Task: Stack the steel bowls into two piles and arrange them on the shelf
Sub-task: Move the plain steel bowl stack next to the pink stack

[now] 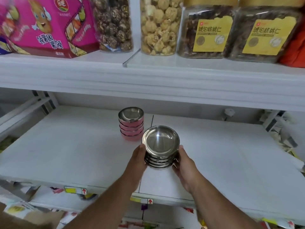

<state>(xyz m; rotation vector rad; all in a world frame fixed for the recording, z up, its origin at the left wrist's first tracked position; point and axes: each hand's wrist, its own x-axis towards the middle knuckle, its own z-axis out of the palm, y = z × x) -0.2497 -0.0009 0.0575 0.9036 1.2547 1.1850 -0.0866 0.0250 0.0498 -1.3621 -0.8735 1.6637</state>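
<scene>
I hold one pile of steel bowls (pixel 160 146) between my two hands, tilted a little toward me, its shiny top bowl empty. The other pile (pixel 131 123) stands upright on the white shelf (pixel 74 146) just behind, to the left; its bowls look pink on the sides, steel inside.

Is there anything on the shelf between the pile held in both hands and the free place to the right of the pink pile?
Nothing visible stands in the way. The steel pile sits between the left hand and right hand. The pink pile stands behind it, to the left; the shelf beside it shows bare.
</scene>
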